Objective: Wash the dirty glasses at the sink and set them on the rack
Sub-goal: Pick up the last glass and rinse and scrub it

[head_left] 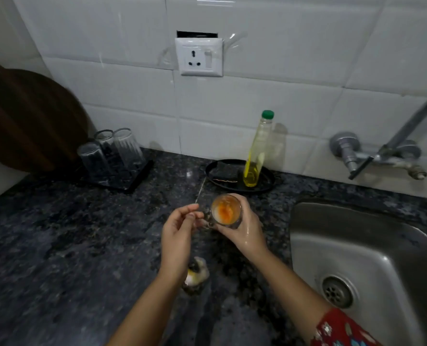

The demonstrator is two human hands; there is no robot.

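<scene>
Now the right hand (242,226) has its fingers closed around a small clear glass with orange residue (226,210), above the dark speckled stone counter (70,240), just left of the steel sink's rim (293,221). The left hand (178,236) pinches a thin metal spoon handle (199,192) beside the glass. Three clean upturned glasses (112,151) stand on a black rack (135,179) far left. Much open counter lies between.

The glass (226,211) holds orange residue, the bottle (255,156) at centre is yellow with a green cap, and the lower-right sleeve (342,330) is red, patterned.
</scene>
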